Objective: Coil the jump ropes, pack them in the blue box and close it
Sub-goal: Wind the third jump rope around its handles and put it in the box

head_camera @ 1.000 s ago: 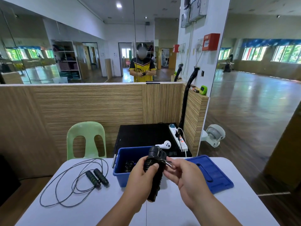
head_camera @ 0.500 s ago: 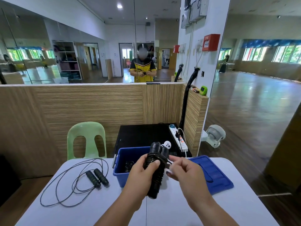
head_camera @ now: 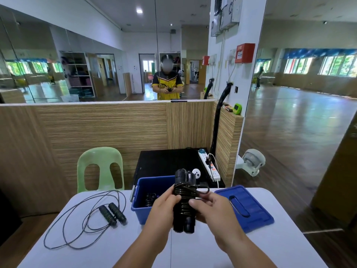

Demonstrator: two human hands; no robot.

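Observation:
I hold a black jump rope (head_camera: 182,192) upright above the table, its two handles side by side with cord wound around them. My left hand (head_camera: 163,209) grips the handles from the left. My right hand (head_camera: 210,209) pinches the cord's loose loop at the right of the handles. Behind them stands the open blue box (head_camera: 152,188), with another coiled black rope (head_camera: 149,199) inside. The blue lid (head_camera: 245,207) lies flat on the table to the right. A third rope (head_camera: 112,213) lies uncoiled on the left of the white table (head_camera: 116,246).
A green plastic chair (head_camera: 100,169) stands behind the table's left side. A black cabinet (head_camera: 168,161) with a white power strip (head_camera: 209,165) and a white controller (head_camera: 196,173) sits behind the box. A small fan (head_camera: 251,163) rests on the floor at right.
My right hand has come in closer to the handles, drawing the cord's loop tight against them. The wrapped handles have risen slightly and stand more upright.

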